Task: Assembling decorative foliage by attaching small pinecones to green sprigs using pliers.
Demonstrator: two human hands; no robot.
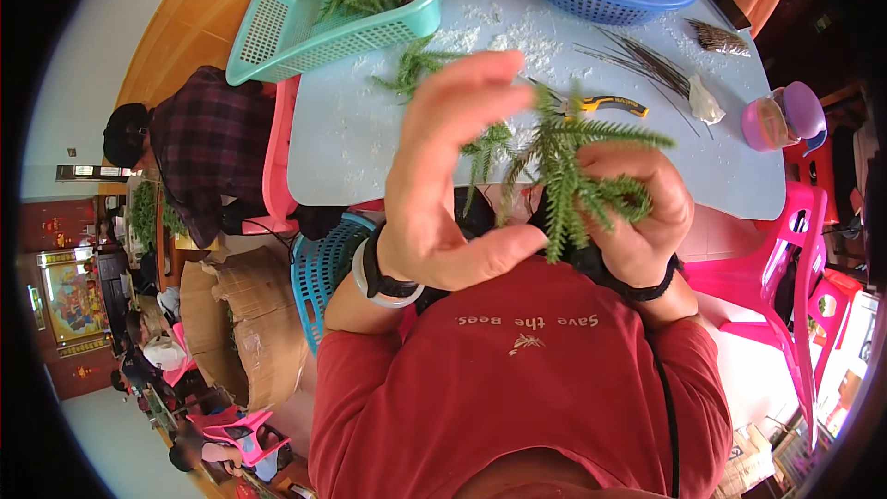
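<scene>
A green artificial pine sprig is held up over the near edge of the table, its needled branches spread out. My right hand grips it, fingers curled round its lower part; the exact pinch point is hidden by needles. My left hand is raised beside the sprig, thumb and fingers wide apart with nothing between them. Behind the sprig lie pliers with yellow and black handles, partly covered by it. Another green sprig rests on the table beyond my left hand.
A green basket with pine sprigs and a blue basket of pine cones stand at the far side. Thin stems, a pink cup and white crumbs are on the table. A person in plaid sits left; pink chair right.
</scene>
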